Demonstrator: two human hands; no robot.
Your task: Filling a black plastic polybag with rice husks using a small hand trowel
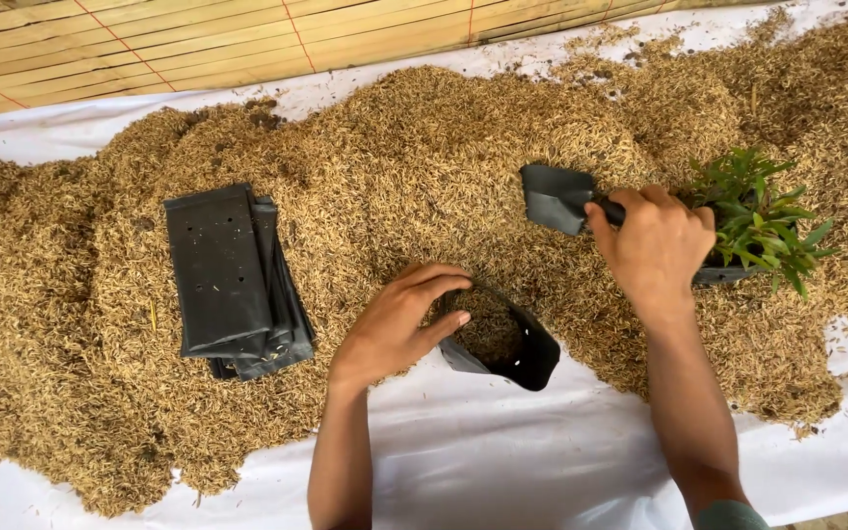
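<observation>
White sheet (503, 461): nearest to me, it covers the table under both forearms, bare along the near edge.
Left hand (399, 319): I see it curled around the rim of the open black grow bag (512, 344) — fingers over the far lip, thumb at the near side, gripping the bag mouth.
Open black grow bag: lies tilted at the edge of the husk pile, partly on the white sheet, with husk inside it.
Right hand (655, 245): closed around the handle of a small dark scoop (554, 196), blade pointing left and resting on the husk.
Rice husk pile (395, 157): spread wide across the sheet.
Seedling (758, 216): green leaves in a black bag, just beside my right hand.
Stack of flat black bags (233, 280): lying on the husk, well left of my left hand.
Bamboo mat (198, 39): along the far edge.
</observation>
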